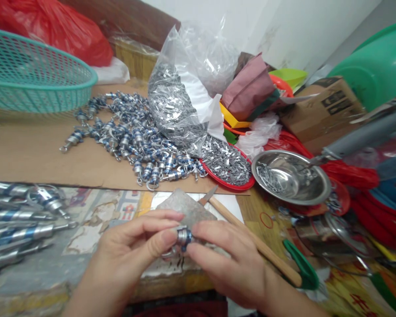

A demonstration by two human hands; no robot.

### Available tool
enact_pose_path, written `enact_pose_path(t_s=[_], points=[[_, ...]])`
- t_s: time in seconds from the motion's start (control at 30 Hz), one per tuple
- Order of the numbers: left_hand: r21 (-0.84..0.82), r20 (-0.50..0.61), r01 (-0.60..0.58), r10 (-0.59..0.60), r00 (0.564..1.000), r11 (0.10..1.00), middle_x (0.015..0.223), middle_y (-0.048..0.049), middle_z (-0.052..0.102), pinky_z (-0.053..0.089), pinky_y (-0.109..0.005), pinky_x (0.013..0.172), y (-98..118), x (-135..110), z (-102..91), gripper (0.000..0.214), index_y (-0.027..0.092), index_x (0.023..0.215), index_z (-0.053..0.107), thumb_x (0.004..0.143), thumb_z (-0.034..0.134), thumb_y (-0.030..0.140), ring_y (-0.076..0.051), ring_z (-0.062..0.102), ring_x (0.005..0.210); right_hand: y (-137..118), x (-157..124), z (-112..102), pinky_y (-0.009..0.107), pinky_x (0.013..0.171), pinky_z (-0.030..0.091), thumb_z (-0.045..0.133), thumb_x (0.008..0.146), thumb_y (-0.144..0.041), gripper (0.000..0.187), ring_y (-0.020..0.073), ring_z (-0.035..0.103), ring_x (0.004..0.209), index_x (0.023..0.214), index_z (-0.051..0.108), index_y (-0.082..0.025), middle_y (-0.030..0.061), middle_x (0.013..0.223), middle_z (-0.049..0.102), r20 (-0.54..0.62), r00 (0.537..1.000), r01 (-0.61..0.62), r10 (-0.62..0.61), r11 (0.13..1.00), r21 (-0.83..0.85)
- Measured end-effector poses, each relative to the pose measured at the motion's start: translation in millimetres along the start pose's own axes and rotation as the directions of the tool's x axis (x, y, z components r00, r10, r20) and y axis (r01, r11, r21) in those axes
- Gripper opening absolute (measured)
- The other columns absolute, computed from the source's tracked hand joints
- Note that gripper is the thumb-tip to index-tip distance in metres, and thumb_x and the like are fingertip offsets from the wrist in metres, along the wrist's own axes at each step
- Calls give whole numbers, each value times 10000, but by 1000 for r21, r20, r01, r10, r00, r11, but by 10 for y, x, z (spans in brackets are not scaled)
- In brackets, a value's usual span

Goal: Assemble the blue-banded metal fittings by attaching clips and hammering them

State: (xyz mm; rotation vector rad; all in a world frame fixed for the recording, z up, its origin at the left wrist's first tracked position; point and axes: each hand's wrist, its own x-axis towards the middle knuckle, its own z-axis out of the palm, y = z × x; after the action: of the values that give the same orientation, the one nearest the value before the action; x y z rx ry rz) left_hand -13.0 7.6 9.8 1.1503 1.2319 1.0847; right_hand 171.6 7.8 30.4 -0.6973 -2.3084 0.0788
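Note:
Between my two hands is a small blue-and-silver metal fitting [184, 236], a short ribbed cylinder with a curved metal loop below it. My left hand [132, 248] pinches its left side between thumb and fingers. On the other side, the fingertips of my right hand [232, 259] close round its right end, partly hiding it. Just behind the hands lies a flat grey metal block [181, 204]. A wooden-handled tool [255, 237], its head seemingly near the block, slants past my right hand.
Similar blue-and-silver fittings form a pile [132, 132] on cardboard, with more at left [20, 220]. Small metal pieces fill a plastic bag [171, 105] and a red dish [227, 165]. A steel bowl [290, 176] stands right, a turquoise basket [36, 94] left, a cardboard box [320, 112] behind.

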Motion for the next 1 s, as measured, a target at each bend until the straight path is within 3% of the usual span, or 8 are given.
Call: enact_pose_path(t_s=[0.1,0.23,0.37,0.57,0.73,0.83,0.9,1.0], points=[[76,2,-26,26,1000,997,890,4,758,503,-319,843,56,-11,1,142,289,704,742,725,646,392,-217,672,847,45,-59,-1,295,743,547,461,872,-115,210,204,645,901,975,643,-136,71,902,703,40,982,189,-185,968,-164],[224,-28,-75,83,996,972,868,14,743,495,-309,822,140,-45,24,152,294,609,714,686,648,408,-229,657,845,55,-45,-31,292,761,560,425,887,-126,248,203,644,948,994,648,-127,72,942,710,33,981,193,-191,966,-172],[246,-4,-97,101,995,964,917,37,742,480,-278,845,148,-41,10,138,318,640,719,708,639,408,-221,650,916,4,20,-63,245,770,556,450,881,-108,226,168,658,884,925,671,-116,84,906,719,25,996,82,-80,992,-94],[-68,12,45,-44,999,997,731,33,757,552,-204,649,54,-75,41,117,291,760,727,694,699,383,-163,693,706,-74,46,-27,198,622,555,578,804,-90,163,139,662,712,907,703,-98,120,847,700,-17,981,-190,195,969,157],[-343,-72,177,-214,974,922,847,40,722,559,-217,734,10,-195,178,675,323,1161,529,547,810,310,-179,691,847,-75,74,-20,203,577,539,641,788,-161,121,135,653,655,844,730,-102,104,760,687,83,929,-367,360,875,317],[-320,-56,199,-228,972,926,866,36,702,541,-197,755,-5,-211,211,715,317,1246,435,610,762,312,-154,683,838,189,128,-91,222,659,539,644,790,-194,104,136,659,739,816,735,-151,67,821,697,207,897,-434,390,864,256],[-307,-47,210,-235,971,928,868,31,701,538,-187,729,-12,-204,207,742,309,1268,406,613,756,304,-152,677,840,537,152,-151,263,774,527,600,816,-185,127,149,650,865,848,723,-185,48,928,700,128,849,-519,512,855,18],[-325,-22,224,-244,970,919,837,25,707,537,-189,658,-16,-187,193,785,297,1281,384,598,770,286,-159,667,826,1142,135,-200,336,887,472,537,828,-98,208,187,631,943,929,703,-174,83,993,689,0,734,-646,679,698,-310]])
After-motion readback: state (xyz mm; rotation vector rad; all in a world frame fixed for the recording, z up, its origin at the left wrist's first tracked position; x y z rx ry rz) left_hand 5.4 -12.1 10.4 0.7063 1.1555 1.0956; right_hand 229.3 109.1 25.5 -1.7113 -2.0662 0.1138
